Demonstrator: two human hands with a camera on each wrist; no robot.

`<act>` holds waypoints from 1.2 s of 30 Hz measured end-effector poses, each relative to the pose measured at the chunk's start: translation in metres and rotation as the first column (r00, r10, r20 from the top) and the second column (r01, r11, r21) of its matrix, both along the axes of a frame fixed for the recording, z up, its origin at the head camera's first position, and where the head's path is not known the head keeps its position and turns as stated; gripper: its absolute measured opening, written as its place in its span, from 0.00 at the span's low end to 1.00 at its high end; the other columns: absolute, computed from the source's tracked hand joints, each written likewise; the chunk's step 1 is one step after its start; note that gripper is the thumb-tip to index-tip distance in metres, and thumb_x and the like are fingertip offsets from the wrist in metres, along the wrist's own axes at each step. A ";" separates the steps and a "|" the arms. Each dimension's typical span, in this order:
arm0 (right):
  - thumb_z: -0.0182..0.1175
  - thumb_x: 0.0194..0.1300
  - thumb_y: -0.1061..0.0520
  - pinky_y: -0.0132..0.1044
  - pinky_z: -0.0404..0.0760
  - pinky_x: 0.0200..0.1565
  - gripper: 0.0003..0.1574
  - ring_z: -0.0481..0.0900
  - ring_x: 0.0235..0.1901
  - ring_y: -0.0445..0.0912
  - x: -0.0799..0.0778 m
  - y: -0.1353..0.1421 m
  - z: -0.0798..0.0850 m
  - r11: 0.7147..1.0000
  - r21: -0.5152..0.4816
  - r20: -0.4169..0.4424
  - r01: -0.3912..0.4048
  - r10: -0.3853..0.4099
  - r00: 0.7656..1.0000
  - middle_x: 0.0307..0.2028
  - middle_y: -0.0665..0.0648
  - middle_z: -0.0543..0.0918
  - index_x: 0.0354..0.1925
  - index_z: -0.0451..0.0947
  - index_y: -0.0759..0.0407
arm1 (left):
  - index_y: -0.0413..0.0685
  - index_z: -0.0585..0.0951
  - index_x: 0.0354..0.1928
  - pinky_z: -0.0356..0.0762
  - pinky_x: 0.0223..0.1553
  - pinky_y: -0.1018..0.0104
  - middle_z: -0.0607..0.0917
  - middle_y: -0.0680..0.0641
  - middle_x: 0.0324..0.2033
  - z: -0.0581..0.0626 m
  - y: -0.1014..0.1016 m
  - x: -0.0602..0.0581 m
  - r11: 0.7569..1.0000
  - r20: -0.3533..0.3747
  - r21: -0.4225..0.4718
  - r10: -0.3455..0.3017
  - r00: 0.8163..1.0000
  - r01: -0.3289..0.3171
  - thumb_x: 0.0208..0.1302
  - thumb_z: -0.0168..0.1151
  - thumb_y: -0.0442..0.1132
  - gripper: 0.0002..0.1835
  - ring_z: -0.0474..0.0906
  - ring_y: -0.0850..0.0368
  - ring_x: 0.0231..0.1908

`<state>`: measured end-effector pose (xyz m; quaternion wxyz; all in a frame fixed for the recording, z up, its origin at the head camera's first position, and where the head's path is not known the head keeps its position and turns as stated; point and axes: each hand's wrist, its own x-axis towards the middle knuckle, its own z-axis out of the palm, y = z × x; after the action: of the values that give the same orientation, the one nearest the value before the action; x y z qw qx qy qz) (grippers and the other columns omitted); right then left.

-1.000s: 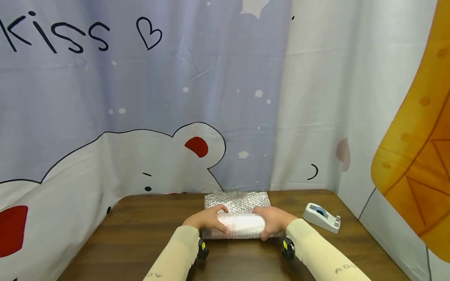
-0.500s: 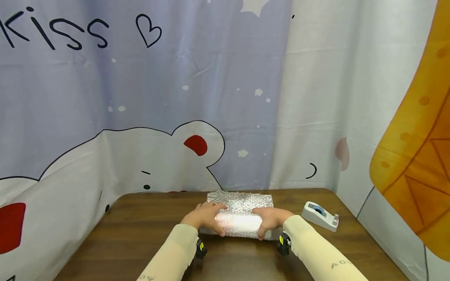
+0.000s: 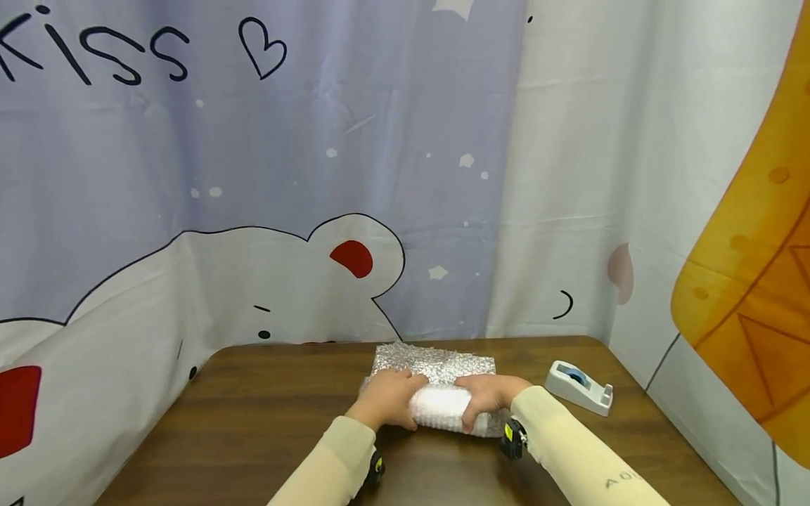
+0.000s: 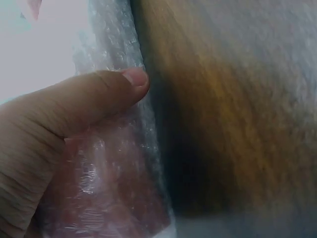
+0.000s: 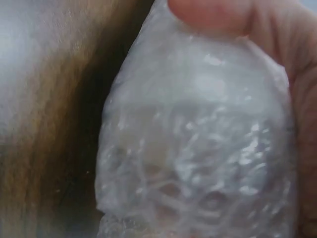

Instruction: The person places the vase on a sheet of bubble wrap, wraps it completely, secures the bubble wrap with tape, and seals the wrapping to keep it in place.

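A bubble-wrap bundle (image 3: 441, 407) lies crosswise near the middle of the table, with something pale inside that is blurred by the plastic. Its loose bubble-wrap sheet (image 3: 436, 363) spreads flat behind it, toward the curtain. My left hand (image 3: 389, 397) grips the bundle's left part, thumb along the near side; in the left wrist view the thumb (image 4: 99, 94) presses on the wrap, and a reddish patch shows through beneath it. On the right part, my right hand (image 3: 492, 397) holds the bundle, thumb in front and fingers over the top. In the right wrist view the wrapped end (image 5: 188, 134) bulges beside the palm.
A white tape dispenser (image 3: 579, 388) with a blue-cored roll stands on the right side of the brown wooden table (image 3: 253, 414). A printed curtain (image 3: 253, 176) hangs right behind the table's far edge and along its sides.
My left hand has shifted right along the bundle, closer to the right hand. The bundle now sits slightly askew, its right end nearer me. The right hand has hardly moved.
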<state>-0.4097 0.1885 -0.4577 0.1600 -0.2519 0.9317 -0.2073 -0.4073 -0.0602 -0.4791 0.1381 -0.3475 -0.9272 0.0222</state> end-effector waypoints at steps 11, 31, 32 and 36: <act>0.78 0.33 0.52 0.44 0.78 0.47 0.43 0.79 0.41 0.46 0.024 -0.013 0.020 0.986 0.168 -0.182 -0.015 0.046 0.982 0.41 0.48 0.81 0.52 0.76 0.54 | 0.64 0.79 0.40 0.75 0.29 0.60 0.82 0.61 0.27 0.004 0.005 0.001 0.998 0.099 0.014 0.052 0.994 -0.054 0.30 0.81 0.54 0.29 0.77 0.60 0.26; 0.78 0.26 0.47 0.41 0.75 0.27 0.39 0.72 0.23 0.42 0.024 -0.018 -0.002 0.964 0.266 -0.538 -0.026 0.171 0.825 0.24 0.44 0.74 0.39 0.70 0.49 | 0.54 0.72 0.72 0.71 0.63 0.54 0.77 0.52 0.66 0.032 0.002 0.011 0.971 0.597 0.043 0.165 0.785 -0.236 0.36 0.80 0.55 0.53 0.72 0.50 0.65; 0.78 0.26 0.47 0.42 0.76 0.28 0.38 0.72 0.24 0.42 0.023 -0.018 -0.001 0.964 0.266 -0.520 -0.027 0.168 0.838 0.24 0.44 0.74 0.39 0.70 0.49 | 0.54 0.71 0.72 0.71 0.63 0.54 0.77 0.52 0.66 0.032 0.002 0.011 0.971 0.591 0.040 0.166 0.790 -0.234 0.37 0.80 0.56 0.53 0.73 0.50 0.65; 0.77 0.29 0.47 0.43 0.77 0.30 0.39 0.73 0.25 0.42 0.021 -0.021 0.002 0.963 0.270 -0.426 -0.018 0.136 0.894 0.24 0.43 0.74 0.43 0.73 0.51 | 0.56 0.73 0.70 0.73 0.61 0.54 0.80 0.52 0.62 0.029 0.004 0.015 0.981 0.483 0.008 0.167 0.859 -0.195 0.38 0.80 0.56 0.51 0.75 0.50 0.62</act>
<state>-0.3883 0.1676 -0.4562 -0.0152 -0.3063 0.9517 -0.0150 -0.3926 -0.0564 -0.4498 -0.0890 -0.2493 -0.9612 -0.0781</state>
